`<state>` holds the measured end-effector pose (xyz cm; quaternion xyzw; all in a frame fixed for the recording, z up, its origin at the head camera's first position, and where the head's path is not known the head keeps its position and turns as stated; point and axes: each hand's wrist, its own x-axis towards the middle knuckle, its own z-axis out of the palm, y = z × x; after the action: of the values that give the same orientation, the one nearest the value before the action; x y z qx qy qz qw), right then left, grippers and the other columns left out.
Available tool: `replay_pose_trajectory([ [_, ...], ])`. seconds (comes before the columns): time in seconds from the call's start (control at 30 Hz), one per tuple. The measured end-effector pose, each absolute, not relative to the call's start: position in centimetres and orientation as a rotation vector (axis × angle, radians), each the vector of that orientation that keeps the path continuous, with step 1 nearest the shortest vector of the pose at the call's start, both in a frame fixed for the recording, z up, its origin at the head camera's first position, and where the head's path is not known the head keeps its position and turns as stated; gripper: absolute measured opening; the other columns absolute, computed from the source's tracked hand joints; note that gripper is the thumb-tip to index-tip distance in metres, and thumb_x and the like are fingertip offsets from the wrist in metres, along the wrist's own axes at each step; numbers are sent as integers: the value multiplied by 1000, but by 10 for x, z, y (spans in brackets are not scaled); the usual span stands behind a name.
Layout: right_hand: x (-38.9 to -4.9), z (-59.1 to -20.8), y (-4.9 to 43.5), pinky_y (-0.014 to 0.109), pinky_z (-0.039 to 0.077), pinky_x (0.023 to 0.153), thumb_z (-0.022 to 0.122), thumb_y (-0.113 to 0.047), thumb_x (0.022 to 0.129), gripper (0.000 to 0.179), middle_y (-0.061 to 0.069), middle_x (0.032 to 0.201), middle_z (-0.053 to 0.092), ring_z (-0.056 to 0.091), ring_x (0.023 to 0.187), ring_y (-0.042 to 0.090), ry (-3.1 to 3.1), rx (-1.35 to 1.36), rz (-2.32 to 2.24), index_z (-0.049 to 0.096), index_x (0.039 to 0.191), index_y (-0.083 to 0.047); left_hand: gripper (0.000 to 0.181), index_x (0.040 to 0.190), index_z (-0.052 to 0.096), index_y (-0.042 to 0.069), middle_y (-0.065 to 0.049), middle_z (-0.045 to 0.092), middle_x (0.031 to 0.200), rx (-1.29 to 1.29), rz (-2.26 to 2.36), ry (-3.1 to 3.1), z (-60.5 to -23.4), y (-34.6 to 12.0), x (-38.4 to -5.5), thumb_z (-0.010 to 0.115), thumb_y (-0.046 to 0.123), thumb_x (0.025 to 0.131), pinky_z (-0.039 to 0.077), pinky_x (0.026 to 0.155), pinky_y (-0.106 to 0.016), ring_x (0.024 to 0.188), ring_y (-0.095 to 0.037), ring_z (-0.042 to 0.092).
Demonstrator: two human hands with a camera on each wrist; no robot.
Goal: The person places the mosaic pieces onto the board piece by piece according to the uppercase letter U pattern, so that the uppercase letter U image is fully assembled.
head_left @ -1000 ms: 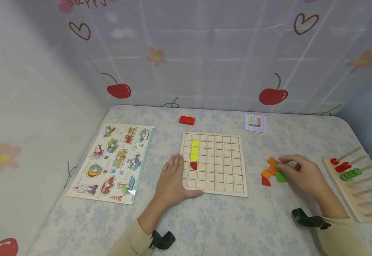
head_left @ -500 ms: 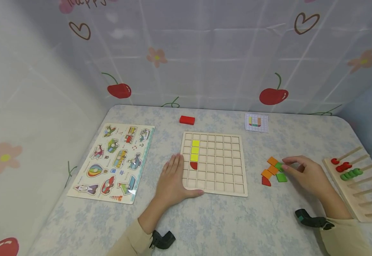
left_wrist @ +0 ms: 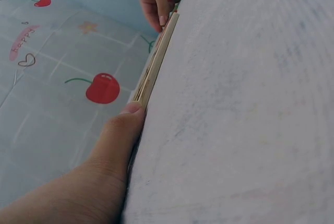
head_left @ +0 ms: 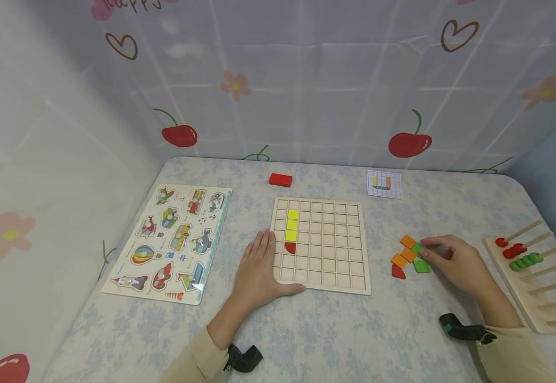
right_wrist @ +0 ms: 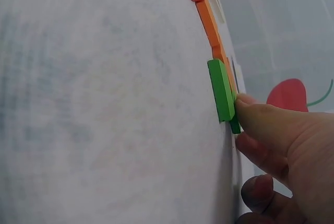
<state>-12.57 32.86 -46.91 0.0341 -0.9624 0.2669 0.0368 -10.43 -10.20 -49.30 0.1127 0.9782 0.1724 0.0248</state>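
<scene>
My left hand [head_left: 256, 271] lies with straight fingers along the left edge of the wooden grid board [head_left: 330, 250], thumb against its front edge. In the left wrist view the thumb [left_wrist: 117, 135] presses that rim. The board carries a column of yellow tiles [head_left: 291, 225] with a red quarter-round tile [head_left: 290, 248] below. To the right, my right hand [head_left: 455, 260] pinches a green tile [head_left: 417, 249] at its edge with thumb and forefinger. A second green tile [right_wrist: 222, 91] stands nearer the right wrist camera. Orange tiles [head_left: 407, 241] and a red rounded tile [head_left: 399, 272] lie beside them.
A picture puzzle board [head_left: 167, 244] lies at left. A red block [head_left: 280, 180] and a pattern card [head_left: 384, 184] showing a coloured U shape sit at the back. At far right is a wooden peg rack [head_left: 527, 290] with red and green beads.
My right hand has drawn slightly right from over the green tiles, uncovering more of them, then stayed nearly still with its fingertips at the upper one. The left hand has not moved.
</scene>
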Motion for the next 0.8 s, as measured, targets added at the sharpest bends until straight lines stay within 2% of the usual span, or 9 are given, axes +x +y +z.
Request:
replay_pose_trajectory([
  [0.27,-126,-468,326,27,39,63,68,-33,94,39,16,113,63,48,81,18,-3013,135,802,70,120,-5,139,159,9,5,-10,10,168,355,549,3032,-494,-102,-104,62,89,62,13,126,-46,156,-26,7],
  [0.5,-126,-465,324,25,37,58,70,-31,93,31,13,106,65,46,73,12,-3022,106,835,68,115,-8,139,159,9,5,-9,10,168,351,548,3032,-494,-102,-104,61,90,63,13,126,-46,156,-25,7],
  [0.7,-128,-463,320,22,42,58,66,-27,96,28,12,102,65,52,72,13,-3017,57,896,59,114,-7,138,159,9,5,-9,10,168,347,538,3033,-494,-102,-105,61,89,63,13,126,-46,156,-25,7],
  [0.8,-129,-459,314,23,41,55,67,-28,96,28,11,102,65,50,69,13,-2992,65,919,60,115,-8,138,159,10,5,-9,10,168,348,545,3031,-495,-103,-104,62,89,63,13,126,-46,156,-25,7],
])
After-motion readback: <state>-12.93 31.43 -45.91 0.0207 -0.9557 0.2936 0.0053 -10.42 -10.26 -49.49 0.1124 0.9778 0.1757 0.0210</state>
